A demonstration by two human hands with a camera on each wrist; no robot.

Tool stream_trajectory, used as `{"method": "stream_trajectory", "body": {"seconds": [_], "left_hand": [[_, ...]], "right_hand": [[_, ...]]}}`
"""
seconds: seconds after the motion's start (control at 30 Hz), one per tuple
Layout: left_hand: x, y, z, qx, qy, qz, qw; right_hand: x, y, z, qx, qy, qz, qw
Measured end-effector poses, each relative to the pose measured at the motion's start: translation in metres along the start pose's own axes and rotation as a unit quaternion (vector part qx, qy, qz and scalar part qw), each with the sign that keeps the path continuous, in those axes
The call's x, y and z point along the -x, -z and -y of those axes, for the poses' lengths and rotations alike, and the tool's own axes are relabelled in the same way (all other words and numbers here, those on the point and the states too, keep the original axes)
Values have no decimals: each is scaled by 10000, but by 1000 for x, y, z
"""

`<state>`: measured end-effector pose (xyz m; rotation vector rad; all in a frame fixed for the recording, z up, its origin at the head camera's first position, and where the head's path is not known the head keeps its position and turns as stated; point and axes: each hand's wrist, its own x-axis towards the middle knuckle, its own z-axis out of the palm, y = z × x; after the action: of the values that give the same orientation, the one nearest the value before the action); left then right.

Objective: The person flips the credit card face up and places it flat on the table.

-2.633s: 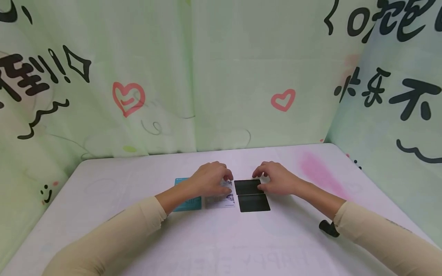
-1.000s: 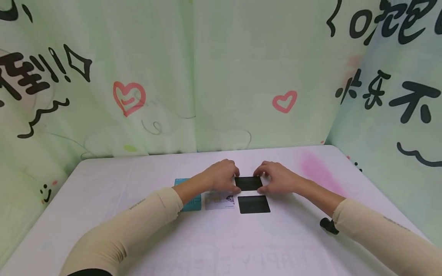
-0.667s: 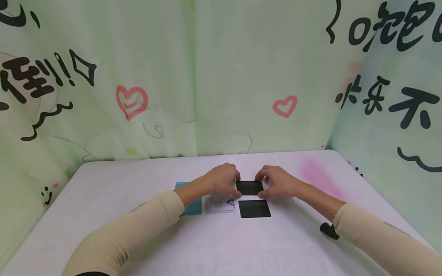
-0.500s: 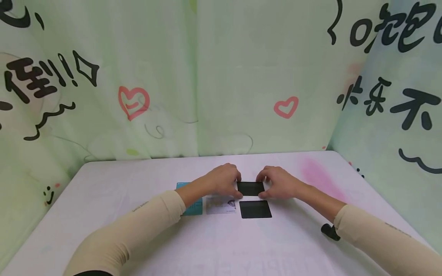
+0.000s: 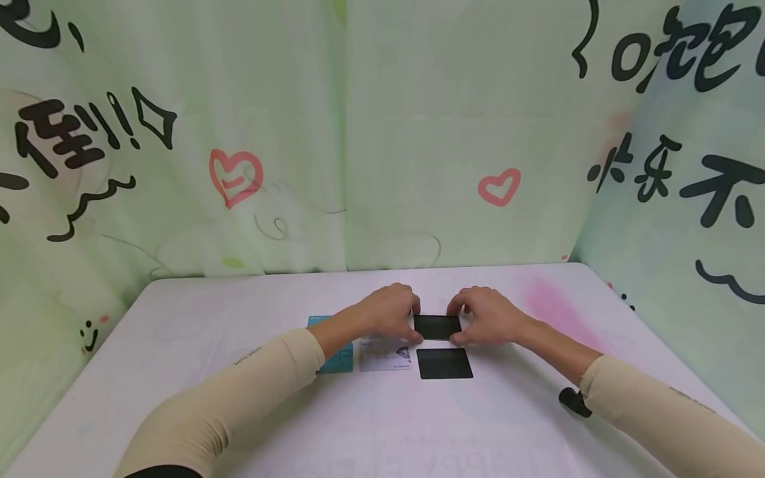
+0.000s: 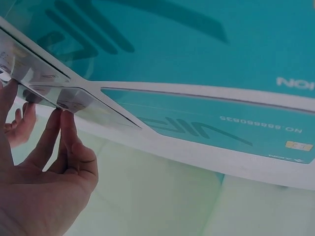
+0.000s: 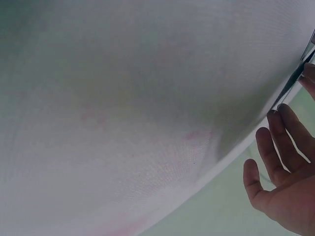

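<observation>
Two black cards lie on the table in the head view, one behind the other with a narrow strip of cloth between them. My left hand [image 5: 391, 313] holds the left edge of the far black card [image 5: 437, 326], thumb at its near corner and fingers at the far one. On the opposite edge, my right hand [image 5: 487, 315] pinches the same card in the same way. The near black card [image 5: 445, 363] lies untouched. Left of it is a silvery printed card [image 5: 382, 356]; a second one behind it is mostly hidden by my left hand, but shows in the left wrist view.
Two teal cards, a near one [image 6: 221, 39] and a far one [image 6: 197, 125], lie left of the silvery pair, partly under my left forearm in the head view. A small black object [image 5: 575, 402] sits by my right sleeve. A printed curtain [image 5: 406, 133] rises behind the table [image 5: 335, 425].
My left hand has moved right, from over the silvery cards to the far black card. That card has shifted slightly away from the near one, widening the gap. The head view has tilted slightly.
</observation>
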<state>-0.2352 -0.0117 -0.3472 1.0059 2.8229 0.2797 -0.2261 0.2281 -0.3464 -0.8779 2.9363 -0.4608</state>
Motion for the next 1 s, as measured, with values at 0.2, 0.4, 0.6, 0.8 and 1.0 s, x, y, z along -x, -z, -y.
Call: {"method": "stream_trajectory", "body": {"seconds": [0.2, 0.4, 0.6, 0.8, 1.0], "left_hand": [[-2, 2, 0, -15, 46, 59, 10000], [-3, 2, 0, -44, 91, 45, 9999], [-4, 4, -1, -14, 135, -38, 9999], [-5, 6, 0, 29, 126, -171, 9998], [-4, 7, 1, 48, 87, -324, 9994]], "right_hand": [[0, 2, 1, -140, -52, 37, 9999], [0, 2, -1, -226, -1, 74, 9997], [0, 5, -4, -289, 150, 71, 9994], [-1, 5, -5, -335, 204, 4, 9992], [-2, 7, -6, -294, 248, -44, 9993]]}}
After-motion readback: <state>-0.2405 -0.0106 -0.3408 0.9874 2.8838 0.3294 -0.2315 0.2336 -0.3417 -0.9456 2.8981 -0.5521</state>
